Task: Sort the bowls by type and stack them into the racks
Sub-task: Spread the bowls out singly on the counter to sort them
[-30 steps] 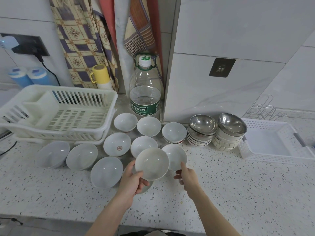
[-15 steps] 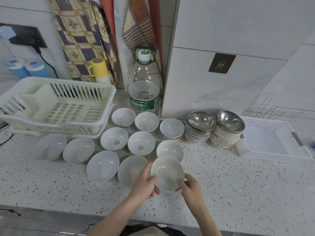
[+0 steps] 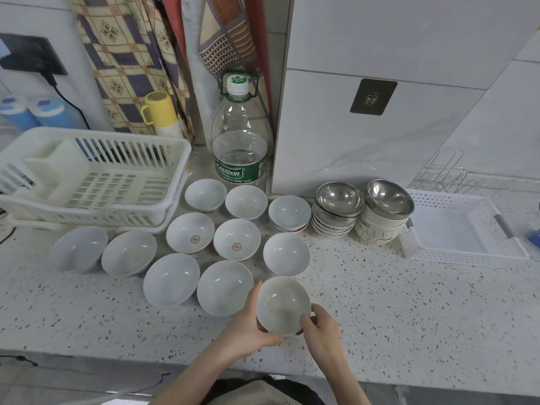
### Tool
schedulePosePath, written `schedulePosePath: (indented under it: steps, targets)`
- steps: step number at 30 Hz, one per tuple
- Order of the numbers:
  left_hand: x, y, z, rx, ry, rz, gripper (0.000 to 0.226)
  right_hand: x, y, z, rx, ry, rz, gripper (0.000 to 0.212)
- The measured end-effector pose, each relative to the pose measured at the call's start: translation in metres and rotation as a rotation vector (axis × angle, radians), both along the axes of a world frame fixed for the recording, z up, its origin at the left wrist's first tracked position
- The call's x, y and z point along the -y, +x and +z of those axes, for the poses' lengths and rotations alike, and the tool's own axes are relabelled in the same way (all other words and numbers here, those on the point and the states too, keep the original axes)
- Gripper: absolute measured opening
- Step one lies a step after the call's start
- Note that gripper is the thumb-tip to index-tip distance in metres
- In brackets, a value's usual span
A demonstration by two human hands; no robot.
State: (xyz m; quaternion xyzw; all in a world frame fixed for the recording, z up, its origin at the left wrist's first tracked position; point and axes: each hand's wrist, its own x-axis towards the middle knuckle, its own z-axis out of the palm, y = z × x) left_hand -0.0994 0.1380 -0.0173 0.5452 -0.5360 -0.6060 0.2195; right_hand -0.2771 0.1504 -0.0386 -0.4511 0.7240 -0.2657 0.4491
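Observation:
A small white bowl [image 3: 283, 304] is held near the counter's front edge. My left hand [image 3: 248, 325] grips its left rim and my right hand [image 3: 321, 331] grips its right rim. Several white bowls lie spread on the counter behind it, among them wide shallow ones [image 3: 171, 279] and two with a red mark [image 3: 190, 232]. Two stacks topped by steel bowls [image 3: 339, 200] stand to the right. A white dish rack [image 3: 96, 182] sits at the back left, and a white basket [image 3: 464, 229] at the right.
A large water bottle [image 3: 240, 147] stands against the wall behind the bowls, next to a yellow cup [image 3: 160, 112]. A wire rack [image 3: 447, 173] lies behind the basket. Cloths hang above. The counter's front edge runs just below my hands.
The held bowl came down and toward the front edge, to the right of the spread bowls. My right hand has closed onto its rim beside my left hand.

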Motion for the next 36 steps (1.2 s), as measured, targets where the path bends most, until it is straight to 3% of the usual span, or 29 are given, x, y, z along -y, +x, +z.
schedulePosePath:
  steps: [5, 15, 23, 28, 33, 36]
  targets:
    - [0.003, 0.001, 0.000, 0.089, -0.118, -0.040, 0.096, 0.001, 0.002, -0.008, 0.001, 0.006, 0.019, 0.020]
    - [0.006, -0.001, 0.003, 0.110, -0.171, -0.078, 0.094, 0.001, -0.001, -0.015, 0.013, 0.038, 0.019, 0.025]
    - [0.014, 0.005, 0.006, 0.468, -0.096, -0.194, 0.104, 0.006, -0.006, -0.011, 0.049, 0.104, 0.063, 0.030]
    - [0.032, 0.011, 0.010, 0.533, -0.029, -0.191, 0.069, 0.012, -0.015, -0.006, 0.018, 0.130, 0.091, 0.024]
    - [0.073, 0.013, 0.015, 0.406, -0.017, 0.042, 0.040, 0.032, -0.030, 0.013, -0.160, 0.083, 0.013, 0.027]
    - [0.106, 0.005, 0.020, 0.343, -0.026, 0.172, 0.035, 0.059, -0.046, 0.035, -0.213, -0.002, -0.116, 0.023]
